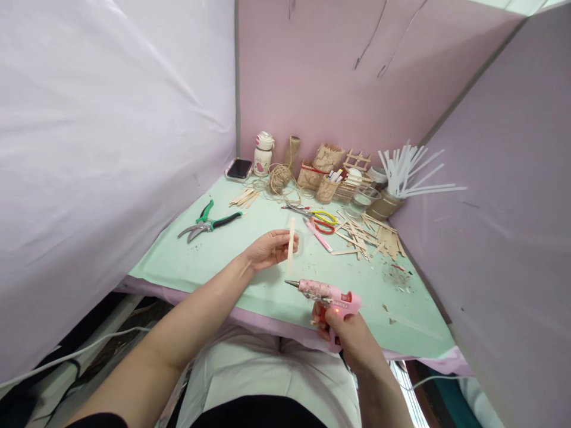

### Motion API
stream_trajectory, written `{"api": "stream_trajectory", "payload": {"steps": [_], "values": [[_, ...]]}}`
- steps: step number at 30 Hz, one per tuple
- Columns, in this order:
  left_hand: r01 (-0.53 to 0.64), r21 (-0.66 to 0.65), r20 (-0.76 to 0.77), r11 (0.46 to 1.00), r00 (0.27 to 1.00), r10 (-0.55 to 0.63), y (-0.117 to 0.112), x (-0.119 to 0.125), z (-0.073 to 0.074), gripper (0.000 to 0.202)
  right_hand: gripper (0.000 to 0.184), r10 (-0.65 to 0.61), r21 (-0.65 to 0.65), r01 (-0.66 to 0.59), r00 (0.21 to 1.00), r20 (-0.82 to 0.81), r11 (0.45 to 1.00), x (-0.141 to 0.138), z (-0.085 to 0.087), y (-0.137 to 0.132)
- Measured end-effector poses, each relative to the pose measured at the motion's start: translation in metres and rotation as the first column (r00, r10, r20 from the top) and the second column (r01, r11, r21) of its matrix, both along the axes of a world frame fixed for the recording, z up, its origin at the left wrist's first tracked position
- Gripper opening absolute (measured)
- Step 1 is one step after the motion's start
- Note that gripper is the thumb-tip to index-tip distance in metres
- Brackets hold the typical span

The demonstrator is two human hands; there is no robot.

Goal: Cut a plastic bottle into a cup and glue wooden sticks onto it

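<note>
Currently my left hand (270,248) is pinched closed on a wooden stick (291,245), mid-table. My right hand (350,330) wraps tightly round the pink glue gun (328,291), near right, nozzle (292,283) close to the stick's near end.

Black top (259,413), loose whitish trousers (272,368), bare forearms (191,321).

The right hand (342,326) grips 1 pink glue gun (323,290).
</note>
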State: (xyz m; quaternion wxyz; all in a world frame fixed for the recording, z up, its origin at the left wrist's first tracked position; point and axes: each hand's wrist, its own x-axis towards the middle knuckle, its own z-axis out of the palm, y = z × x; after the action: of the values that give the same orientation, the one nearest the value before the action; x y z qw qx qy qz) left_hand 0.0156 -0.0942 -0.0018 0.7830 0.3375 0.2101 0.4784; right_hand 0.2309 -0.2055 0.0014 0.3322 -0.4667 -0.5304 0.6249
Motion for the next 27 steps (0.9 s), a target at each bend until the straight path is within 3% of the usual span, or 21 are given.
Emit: {"api": "stream_trajectory", "payload": {"steps": [4,9,15,27], "values": [[-0.038,-0.053,-0.005,0.998,0.999,0.037,0.001,0.001,0.001,0.024,0.03,-0.193,0.116,0.175,0.966,0.17,0.978,-0.005,0.012,-0.007],[-0.053,-0.023,-0.074,0.998,0.996,0.051,-0.002,0.005,0.001,0.031,0.024,-0.409,0.391,0.288,0.87,0.275,0.874,-0.015,0.022,-0.007],[-0.002,0.046,-0.135,0.999,0.991,0.008,-0.003,0.006,-0.001,0.031,0.025,-0.434,0.558,0.232,0.862,0.261,0.797,-0.019,0.023,-0.002],[0.023,0.067,-0.181,0.997,0.983,-0.011,-0.005,0.008,0.0,0.031,0.02,-0.404,0.549,0.203,0.873,0.273,0.81,-0.016,0.017,0.0]]}}
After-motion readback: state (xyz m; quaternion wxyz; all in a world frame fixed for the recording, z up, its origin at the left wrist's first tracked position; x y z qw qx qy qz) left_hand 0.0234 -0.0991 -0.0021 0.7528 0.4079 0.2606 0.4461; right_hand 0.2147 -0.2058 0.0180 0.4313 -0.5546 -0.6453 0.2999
